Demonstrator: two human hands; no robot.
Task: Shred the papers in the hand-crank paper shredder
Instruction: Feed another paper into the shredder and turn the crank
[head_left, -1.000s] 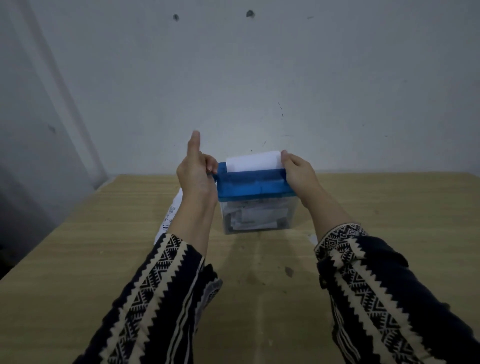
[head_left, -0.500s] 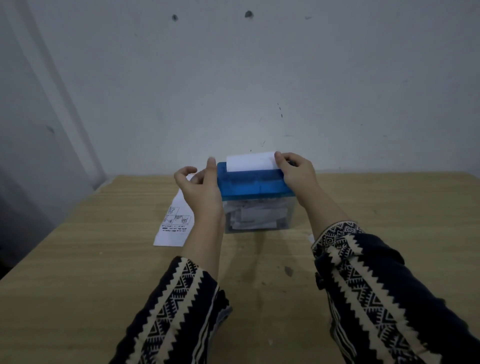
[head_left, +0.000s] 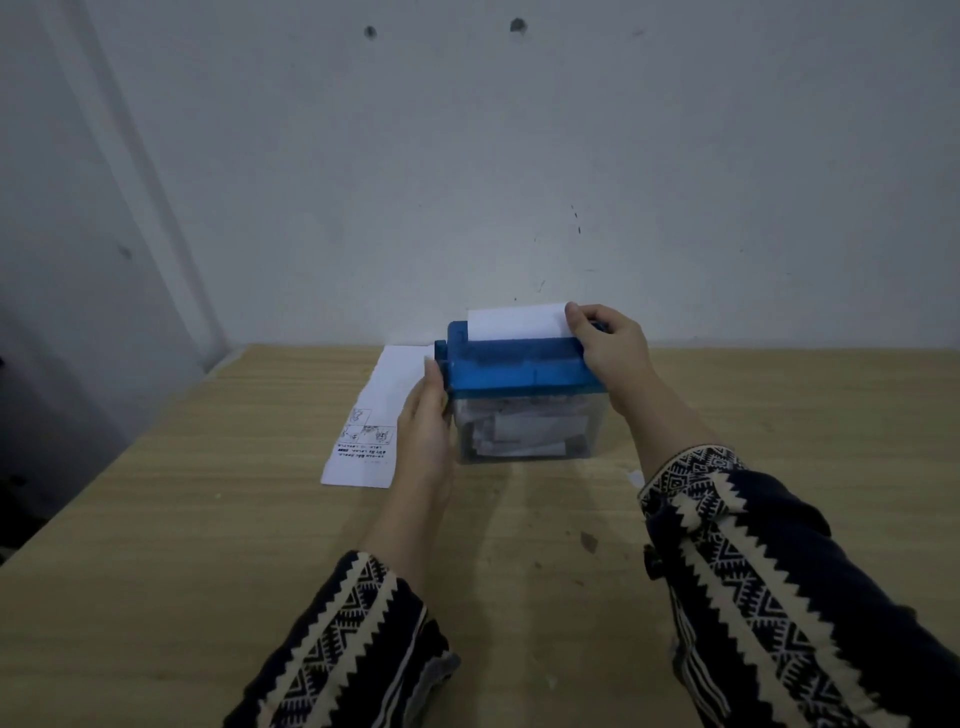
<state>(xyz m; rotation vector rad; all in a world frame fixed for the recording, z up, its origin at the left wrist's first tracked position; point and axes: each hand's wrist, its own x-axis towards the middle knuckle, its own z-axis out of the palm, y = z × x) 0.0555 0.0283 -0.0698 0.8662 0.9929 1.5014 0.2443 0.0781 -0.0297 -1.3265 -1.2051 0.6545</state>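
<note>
Left hand (head_left: 426, 431): lowered from shredder (head_left: 519, 364) top corner to its left side; printed sheet (head_left: 374, 415) more exposed.

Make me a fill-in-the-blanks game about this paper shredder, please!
1. The shredder has a lid coloured ____.
2. The paper sticking out of its top is plain ____.
3. The printed sheet lies on the table to the shredder's ____.
4. The ____ hand holds the lid's end beside that paper.

Missing words: blue, white, left, right.
</note>
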